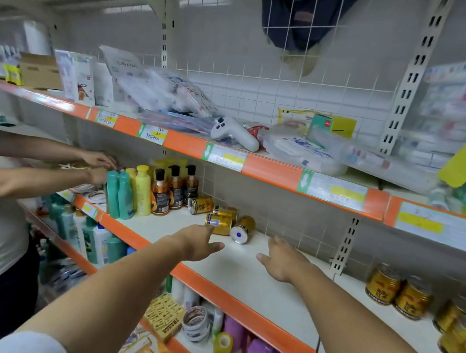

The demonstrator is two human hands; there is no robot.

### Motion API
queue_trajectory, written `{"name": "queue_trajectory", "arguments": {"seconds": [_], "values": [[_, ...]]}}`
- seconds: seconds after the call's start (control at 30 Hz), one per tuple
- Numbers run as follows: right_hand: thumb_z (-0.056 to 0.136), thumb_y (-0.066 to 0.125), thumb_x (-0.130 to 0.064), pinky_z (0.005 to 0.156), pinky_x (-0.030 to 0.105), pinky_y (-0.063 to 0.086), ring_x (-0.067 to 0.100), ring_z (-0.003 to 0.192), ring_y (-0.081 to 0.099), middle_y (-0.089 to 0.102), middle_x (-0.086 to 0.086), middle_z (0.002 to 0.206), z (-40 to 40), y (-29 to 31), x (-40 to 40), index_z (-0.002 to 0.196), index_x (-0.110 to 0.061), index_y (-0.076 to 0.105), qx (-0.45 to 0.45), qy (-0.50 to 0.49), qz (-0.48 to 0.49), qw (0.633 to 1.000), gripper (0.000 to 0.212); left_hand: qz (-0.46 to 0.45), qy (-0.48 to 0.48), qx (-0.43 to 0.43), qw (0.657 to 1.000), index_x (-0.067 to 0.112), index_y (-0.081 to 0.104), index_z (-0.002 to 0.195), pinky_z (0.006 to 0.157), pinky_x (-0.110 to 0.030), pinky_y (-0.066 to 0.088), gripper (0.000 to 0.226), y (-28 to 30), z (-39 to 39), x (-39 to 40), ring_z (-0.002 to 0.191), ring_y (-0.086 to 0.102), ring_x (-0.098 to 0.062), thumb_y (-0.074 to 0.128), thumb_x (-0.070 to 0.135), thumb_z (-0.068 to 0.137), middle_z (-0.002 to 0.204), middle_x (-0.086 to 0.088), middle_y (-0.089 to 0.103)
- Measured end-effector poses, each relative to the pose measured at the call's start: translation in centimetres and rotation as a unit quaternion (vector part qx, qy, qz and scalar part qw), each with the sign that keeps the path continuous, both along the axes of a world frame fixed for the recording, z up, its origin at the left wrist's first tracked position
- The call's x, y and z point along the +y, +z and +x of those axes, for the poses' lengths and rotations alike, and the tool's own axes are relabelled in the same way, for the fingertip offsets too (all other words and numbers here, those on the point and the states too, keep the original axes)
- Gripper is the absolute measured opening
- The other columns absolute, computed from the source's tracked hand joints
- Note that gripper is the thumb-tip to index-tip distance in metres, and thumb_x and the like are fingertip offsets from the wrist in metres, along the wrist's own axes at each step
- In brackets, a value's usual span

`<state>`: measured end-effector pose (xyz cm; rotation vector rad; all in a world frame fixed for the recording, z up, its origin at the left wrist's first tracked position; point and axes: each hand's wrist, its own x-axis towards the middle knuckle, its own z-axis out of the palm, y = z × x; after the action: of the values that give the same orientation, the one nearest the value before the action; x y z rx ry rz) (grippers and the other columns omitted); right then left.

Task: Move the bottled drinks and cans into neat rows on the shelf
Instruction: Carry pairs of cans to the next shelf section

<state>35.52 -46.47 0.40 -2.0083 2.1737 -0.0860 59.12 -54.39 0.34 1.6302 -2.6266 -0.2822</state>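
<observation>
From the head camera, I reach both arms over the middle shelf (243, 276), a white board with an orange front edge. My left hand (199, 245) stretches forward with fingers extended and loose, holding nothing, its fingertips just short of a gold can (218, 224) lying on its side. My right hand (283, 259) hovers over bare shelf to the right, fingers spread and relaxed, also holding nothing. Four gold cans lie toppled in a loose cluster near the back wall: one (201, 205) farthest left beside the pump bottles, one (225, 212) behind, the one by my left fingertips, and one (243, 229) with its white end and blue dot turned toward me. Left of them stand dark-capped amber pump bottles (176, 190), yellow bottles (142, 190) and teal bottles (120, 198) in rough rows. Far right on the same shelf, upright gold cans (398, 291) stand grouped, blurred toward the frame edge. On the upper shelf, a white game controller (235, 134) rests among plastic-wrapped packs. At left, another person's two hands (98, 166) work at items beside the teal bottles.
</observation>
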Motion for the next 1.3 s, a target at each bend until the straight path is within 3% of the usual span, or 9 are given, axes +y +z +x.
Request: {"name": "queue_trajectory", "arguments": {"seconds": [0.2,0.47,0.63,0.77,1.0,1.3], "values": [[0.102,0.041,-0.05,0.118,0.039,0.027,0.026,0.149,0.025,0.025,0.012,0.162,1.5,-1.3,-4.4,0.152,-0.006,0.029,-0.002,-0.013,0.012,1.0,0.067,0.022,-0.01,0.013,1.0,0.012,0.026,0.158,0.115,-0.041,0.036,0.079,-2.0,1.2,-4.4,0.141,0.043,-0.03,0.04,0.062,0.1,0.16,-0.01,0.038],[0.101,0.042,-0.05,0.114,0.039,0.03,0.028,0.146,0.03,0.029,0.012,0.16,2.5,-2.2,-9.4,0.153,-0.007,0.026,-0.015,-0.046,0.023,0.999,0.069,0.029,-0.037,0.033,0.998,0.014,0.041,0.151,0.106,-0.033,0.038,0.064,-2.5,2.3,-10.6,0.133,0.05,-0.029,0.045,0.055,0.101,0.15,-0.01,0.051],[0.101,0.045,-0.047,0.112,0.04,0.036,0.03,0.138,0.039,0.04,0.016,0.15,2.7,-2.2,-12.3,0.146,-0.004,0.037,-0.018,-0.068,0.008,0.997,0.063,0.027,-0.031,0.017,0.999,0.009,0.035,0.152,0.111,-0.042,0.04,0.072,-1.9,2.7,-14.3,0.136,0.048,-0.033,0.045,0.057,0.1,0.151,-0.015,0.049],[0.1,0.047,-0.048,0.114,0.039,0.034,0.03,0.14,0.038,0.042,0.016,0.15,3.0,-1.9,-13.7,0.146,-0.007,0.039,-0.018,-0.076,-0.004,0.997,0.062,0.01,-0.045,-0.002,0.999,0.011,0.031,0.155,0.104,-0.041,0.042,0.058,-1.4,2.5,-16.5,0.133,0.05,-0.035,0.048,0.034,0.104,0.149,-0.017,0.05],[0.1,0.046,-0.049,0.096,0.035,0.045,0.029,0.121,0.056,0.058,0.012,0.134,2.8,-2.8,-15.8,0.133,-0.01,0.051,-0.078,-0.145,0.015,0.986,0.052,0.013,-0.054,-0.022,0.998,0.012,0.035,0.154,0.106,-0.04,0.045,0.056,-1.9,0.9,-18.9,0.132,0.051,-0.033,0.046,0.007,0.099,0.147,-0.015,0.052],[0.099,0.048,-0.048,0.078,0.026,0.039,0.028,0.109,0.062,0.067,0.011,0.119,2.8,-4.7,-18.1,0.118,-0.012,0.063,-0.16,-0.17,0.022,0.972,0.044,0.031,-0.069,-0.041,0.996,0.01,0.053,0.131,0.093,-0.039,0.05,0.033,-3.9,-2.0,-20.2,0.112,0.06,-0.032,0.054,0.023,0.1,0.126,-0.014,0.063]]}}
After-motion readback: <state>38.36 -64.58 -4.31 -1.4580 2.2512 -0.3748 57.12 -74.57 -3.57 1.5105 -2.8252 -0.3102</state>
